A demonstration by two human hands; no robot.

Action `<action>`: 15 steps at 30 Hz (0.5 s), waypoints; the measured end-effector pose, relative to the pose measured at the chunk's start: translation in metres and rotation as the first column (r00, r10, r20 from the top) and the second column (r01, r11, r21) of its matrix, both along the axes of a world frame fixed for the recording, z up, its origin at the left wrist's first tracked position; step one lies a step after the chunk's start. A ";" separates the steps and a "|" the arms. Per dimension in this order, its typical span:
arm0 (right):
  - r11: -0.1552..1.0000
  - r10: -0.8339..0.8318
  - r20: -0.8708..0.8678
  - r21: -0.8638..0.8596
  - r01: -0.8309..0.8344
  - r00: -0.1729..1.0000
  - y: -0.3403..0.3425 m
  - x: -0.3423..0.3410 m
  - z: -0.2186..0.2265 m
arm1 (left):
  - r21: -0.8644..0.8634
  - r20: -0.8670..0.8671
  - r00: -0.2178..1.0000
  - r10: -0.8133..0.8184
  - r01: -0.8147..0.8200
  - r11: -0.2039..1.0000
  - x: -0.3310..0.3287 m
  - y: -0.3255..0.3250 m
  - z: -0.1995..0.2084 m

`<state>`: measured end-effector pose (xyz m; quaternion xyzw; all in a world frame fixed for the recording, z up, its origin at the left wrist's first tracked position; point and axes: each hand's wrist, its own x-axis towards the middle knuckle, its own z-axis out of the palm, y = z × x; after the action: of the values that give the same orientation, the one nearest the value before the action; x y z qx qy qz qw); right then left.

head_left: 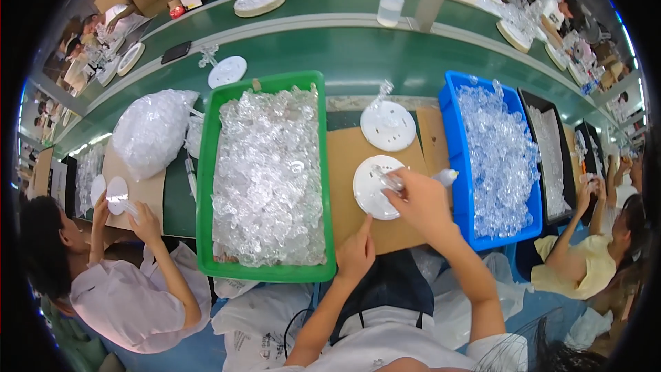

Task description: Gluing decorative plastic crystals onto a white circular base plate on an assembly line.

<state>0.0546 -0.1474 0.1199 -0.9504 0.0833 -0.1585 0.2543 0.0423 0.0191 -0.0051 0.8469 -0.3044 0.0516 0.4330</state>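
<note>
White disc (372,200) touches the left hand (355,253), half-curled with one finger extended; the right hand (423,203) pinches a clear piece (393,183).

White disc (367,193) with dark marks, brown cardboard (343,165), green tub (268,273), blue bin (506,240), green bench (430,62).

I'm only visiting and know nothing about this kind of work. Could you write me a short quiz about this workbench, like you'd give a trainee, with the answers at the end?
1. Which of the camera wearer's hands pinches a small clear piece over the near white disc?

2. What fills the green bin?
A. Metal screws
B. Clear parts
C. Folded cloths

3. True or false: the blue bin stands to the right of the green bin.

Key:
1. The right hand.
2. B.
3. True.
</note>
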 end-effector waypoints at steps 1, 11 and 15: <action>0.996 -0.018 -0.027 0.089 0.020 0.999 -0.008 0.003 0.017 | -0.042 -0.044 0.999 -0.020 0.018 0.999 0.000 0.003 0.000; 0.998 -0.022 0.036 -0.056 0.024 0.999 -0.177 0.229 0.110 | -0.245 0.039 0.999 -0.001 0.010 0.970 -0.001 0.010 -0.009; 0.962 -0.083 0.086 -0.252 0.102 0.993 -0.241 0.314 0.009 | -0.302 -0.030 1.000 0.000 -0.009 0.953 -0.001 0.003 -0.009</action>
<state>0.3689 -0.3886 0.1291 -0.9638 0.0971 -0.2148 0.1245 0.0417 0.0223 -0.0139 0.7722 -0.2847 0.0859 0.5615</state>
